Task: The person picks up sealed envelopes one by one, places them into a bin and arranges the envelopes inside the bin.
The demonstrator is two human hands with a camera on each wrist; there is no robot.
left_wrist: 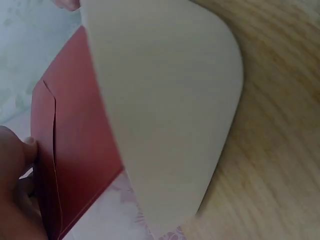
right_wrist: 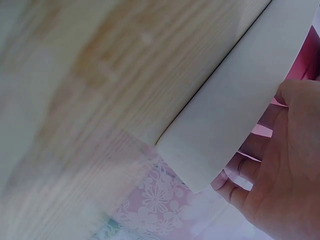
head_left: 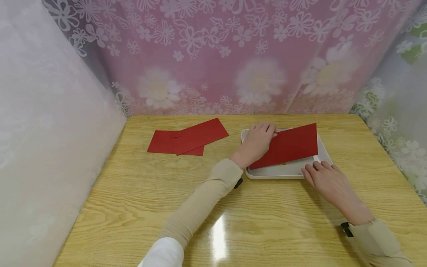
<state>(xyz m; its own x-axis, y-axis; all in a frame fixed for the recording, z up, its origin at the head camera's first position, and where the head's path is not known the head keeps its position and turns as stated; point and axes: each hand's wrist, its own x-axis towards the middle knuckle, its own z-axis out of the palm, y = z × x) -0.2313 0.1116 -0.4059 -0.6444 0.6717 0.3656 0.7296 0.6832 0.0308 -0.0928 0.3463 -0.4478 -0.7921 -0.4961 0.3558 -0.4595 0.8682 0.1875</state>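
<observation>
1. We find no brand, label or readable writing on anything here; the envelopes are plain red and the tray plain white. Something small and yellowish peeks out under the tilted envelope's near edge, too small to make out.
2. Far left on the wooden desk (head_left: 133, 193) lie two red envelopes (head_left: 186, 141), overlapping, flat, well apart from the tray.
3. Our left hand (head_left: 257, 142) reaches over the tray's left side, a beige sleeve (head_left: 203, 200) covering the arm. Its fingers curl over the left end of a third red envelope (head_left: 290, 145). In the left wrist view a fingertip (left_wrist: 27, 150) presses that envelope's edge (left_wrist: 75, 150), so we judge it gripped there; how the thumb lies is hidden.
4. That envelope sits over the white tray (head_left: 287, 171), tilted, its right end higher toward the far right rim and its left end low at the near left of the tray.
5. The tray stands right of the desk's middle, its rounded corner (left_wrist: 200, 100) showing pale against the wood grain.
6. Our right hand (head_left: 325, 178) rests at the tray's near right corner, fingers fairly straight and laid along the rim (right_wrist: 240, 100). It holds nothing closed; it only touches the tray's edge.
7. Floral curtains (head_left: 233, 55) hang behind the desk.
</observation>
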